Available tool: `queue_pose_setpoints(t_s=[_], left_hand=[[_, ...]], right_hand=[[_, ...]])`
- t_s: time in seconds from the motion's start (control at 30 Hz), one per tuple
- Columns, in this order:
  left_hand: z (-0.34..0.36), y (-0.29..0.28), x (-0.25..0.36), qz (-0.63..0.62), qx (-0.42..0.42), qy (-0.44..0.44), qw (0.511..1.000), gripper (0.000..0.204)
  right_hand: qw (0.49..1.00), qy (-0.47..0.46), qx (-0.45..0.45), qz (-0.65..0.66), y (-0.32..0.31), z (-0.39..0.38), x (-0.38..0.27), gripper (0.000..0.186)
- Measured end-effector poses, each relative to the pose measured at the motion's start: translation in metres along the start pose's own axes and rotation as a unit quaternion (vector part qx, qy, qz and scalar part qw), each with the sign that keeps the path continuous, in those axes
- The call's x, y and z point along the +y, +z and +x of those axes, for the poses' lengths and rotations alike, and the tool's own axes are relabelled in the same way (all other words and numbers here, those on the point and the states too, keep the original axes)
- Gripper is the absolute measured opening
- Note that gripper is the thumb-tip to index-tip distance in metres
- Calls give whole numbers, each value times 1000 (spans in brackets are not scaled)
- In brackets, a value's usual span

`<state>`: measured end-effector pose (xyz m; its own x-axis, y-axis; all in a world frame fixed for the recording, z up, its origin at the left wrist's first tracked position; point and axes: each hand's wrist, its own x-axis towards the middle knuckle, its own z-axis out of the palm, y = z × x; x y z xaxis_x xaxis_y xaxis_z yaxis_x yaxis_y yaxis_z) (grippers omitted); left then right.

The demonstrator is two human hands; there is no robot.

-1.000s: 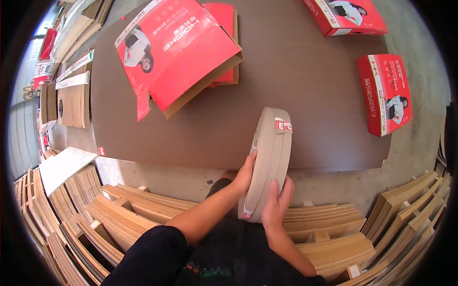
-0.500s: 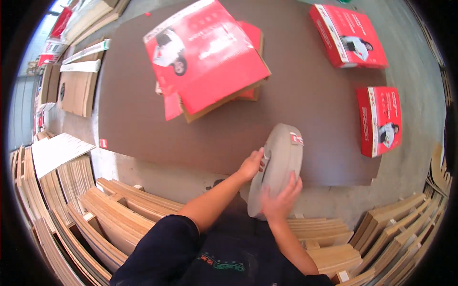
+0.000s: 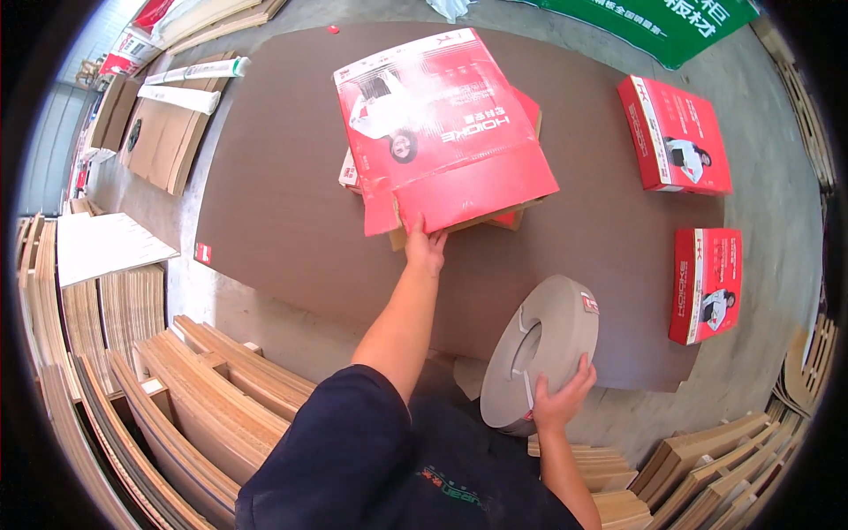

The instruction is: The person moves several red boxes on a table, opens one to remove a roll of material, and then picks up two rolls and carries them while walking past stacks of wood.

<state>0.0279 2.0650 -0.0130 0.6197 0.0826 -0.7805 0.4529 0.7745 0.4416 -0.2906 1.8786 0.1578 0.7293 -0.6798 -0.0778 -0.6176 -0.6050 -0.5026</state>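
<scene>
In my right hand (image 3: 563, 397) is a large grey roll of edge banding (image 3: 572, 305), tilted so its open core and flat side show, with a small red-and-white label on its rim. My fingers wrap its lower right edge. My left hand (image 3: 426, 247) reaches out to the near edge of a red cardboard box (image 3: 468, 181) and pinches its flap, thumb on top and some fingers hidden under it. That box lies askew on top of other red cartons (image 3: 527, 110) on a wide brown board (image 3: 274, 177).
Two red boxes (image 3: 680, 137) lie along the board's right side. Stacks of wooden boards (image 3: 212, 397) stand close at the lower left, more (image 3: 707, 450) at the lower right. White wrapped rolls (image 3: 190, 84) lie on cardboard at the left. A green banner (image 3: 654, 31) is at the far edge.
My left hand has let go of the roll and moved forward to the top box's near edge. The roll now rests in my right hand alone, its flat side turned more into view.
</scene>
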Motion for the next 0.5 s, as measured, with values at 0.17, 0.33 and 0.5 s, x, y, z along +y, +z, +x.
queue_pose_setpoints(t_s=[0.17,0.33,0.5], left_hand=[[-13,32,95,-29,-34,131,990,38],[-37,-35,303,67,-39,279,957,32],[-115,-99,422,113,75,352,926,48]], right_hand=[[1000,8,13,1,-2,5,12,84],[999,22,34,-3,-10,7,10,84],[998,22,53,6,-7,5,17,83]])
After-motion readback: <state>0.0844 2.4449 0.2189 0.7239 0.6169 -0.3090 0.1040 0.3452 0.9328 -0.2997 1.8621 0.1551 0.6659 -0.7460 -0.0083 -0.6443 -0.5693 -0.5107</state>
